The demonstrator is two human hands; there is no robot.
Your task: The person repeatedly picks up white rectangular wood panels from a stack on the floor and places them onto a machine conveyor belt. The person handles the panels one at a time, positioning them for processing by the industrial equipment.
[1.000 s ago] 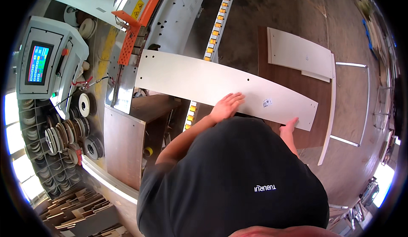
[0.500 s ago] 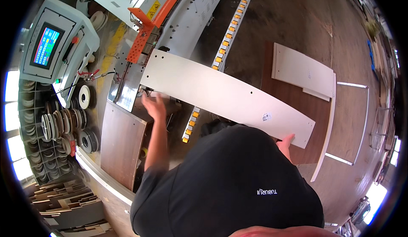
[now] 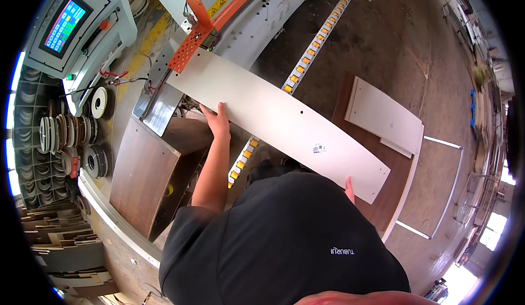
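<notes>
A long white panel (image 3: 268,105) with small holes and a stuck-on label slants across in front of me. Its left end lies beneath the orange perforated bracket (image 3: 188,50) of a machine. At the panel's near edge, left of its middle, my left hand (image 3: 217,123) grips with the thumb on top; its other fingers partly hide at the edge. Toward the right end, my right hand (image 3: 349,189) holds the same edge, thumb up, its remaining fingers out of sight. A roller rail (image 3: 306,59) with yellow rollers passes under the panel.
A control console (image 3: 65,26) with a lit screen stands at the left, above rolls of edge banding (image 3: 68,132). A brown cabinet-like box (image 3: 145,168) is near my left arm. White boards (image 3: 385,108) lie on a brown board at the right, beside a white floor frame (image 3: 458,179).
The panel's left end has slid under the orange bracket. My left hand, apart from the panel before, now grips its near edge. My right hand has moved left along with the panel.
</notes>
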